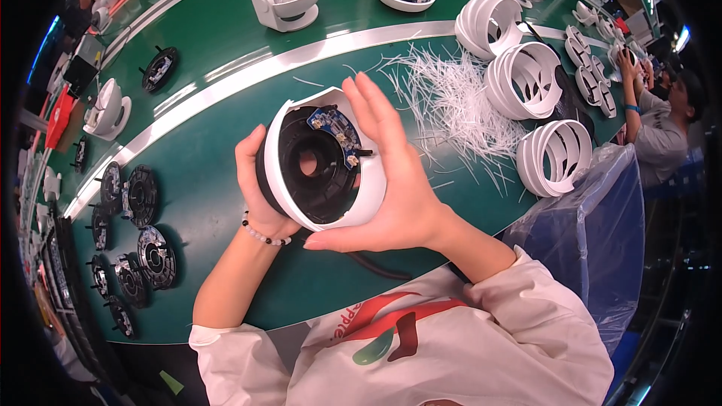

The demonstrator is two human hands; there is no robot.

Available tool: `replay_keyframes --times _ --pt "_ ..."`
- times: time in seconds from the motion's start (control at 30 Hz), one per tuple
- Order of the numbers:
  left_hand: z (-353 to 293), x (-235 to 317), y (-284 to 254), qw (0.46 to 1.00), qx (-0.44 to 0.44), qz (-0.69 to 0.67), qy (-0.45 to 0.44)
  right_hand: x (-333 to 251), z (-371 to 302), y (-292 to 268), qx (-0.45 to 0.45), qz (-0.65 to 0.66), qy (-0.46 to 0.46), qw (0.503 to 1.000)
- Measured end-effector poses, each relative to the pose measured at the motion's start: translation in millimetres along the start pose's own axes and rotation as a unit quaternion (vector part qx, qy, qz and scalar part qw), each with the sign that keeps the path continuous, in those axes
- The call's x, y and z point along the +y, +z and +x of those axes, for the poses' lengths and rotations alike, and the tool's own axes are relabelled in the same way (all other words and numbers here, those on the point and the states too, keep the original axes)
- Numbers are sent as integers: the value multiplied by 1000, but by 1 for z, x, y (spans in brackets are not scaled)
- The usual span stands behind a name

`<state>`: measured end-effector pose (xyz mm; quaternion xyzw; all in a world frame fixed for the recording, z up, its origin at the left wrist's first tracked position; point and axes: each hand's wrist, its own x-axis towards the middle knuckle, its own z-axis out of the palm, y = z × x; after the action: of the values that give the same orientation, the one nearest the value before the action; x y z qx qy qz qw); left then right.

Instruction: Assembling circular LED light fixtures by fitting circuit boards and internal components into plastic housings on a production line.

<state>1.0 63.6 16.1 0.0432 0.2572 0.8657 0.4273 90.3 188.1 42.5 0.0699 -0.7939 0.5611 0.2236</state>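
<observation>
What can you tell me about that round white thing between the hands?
The white shell is round, smooth and plastic-looking, its upper rim uneven. Inside sits a black insert with a central hole and, at upper right, a curved blue circuit board with pale connectors. It is held tilted above the green tabletop, open side toward the camera, the left hand at its left, the right hand against its right.

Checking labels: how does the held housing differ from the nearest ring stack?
Housing is between left hand and right hand; ring stack rests on the table. Housing carries a black insert and blue board; ring stack shows neither. Housing appears single; ring stack is several rings. Both are white outside.
</observation>
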Motion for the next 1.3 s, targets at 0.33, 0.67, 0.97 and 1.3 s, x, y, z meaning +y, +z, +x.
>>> replay_keyframes --times 0.33,0.67,0.97,1.3 --pt "1 1 -2 996 -50 -25 -66 2 4 0 -24 -167 -71 983" --pt "1 -4 -5 997 -68 33 29 16 -2 17 54 -201 -67 976" --pt "88 25 -25 988 89 17 123 9 -22 -16 -102 -291 29 951" --pt "214 141 -153 889 317 176 279 6 -92 -23 -270 -375 31 886"
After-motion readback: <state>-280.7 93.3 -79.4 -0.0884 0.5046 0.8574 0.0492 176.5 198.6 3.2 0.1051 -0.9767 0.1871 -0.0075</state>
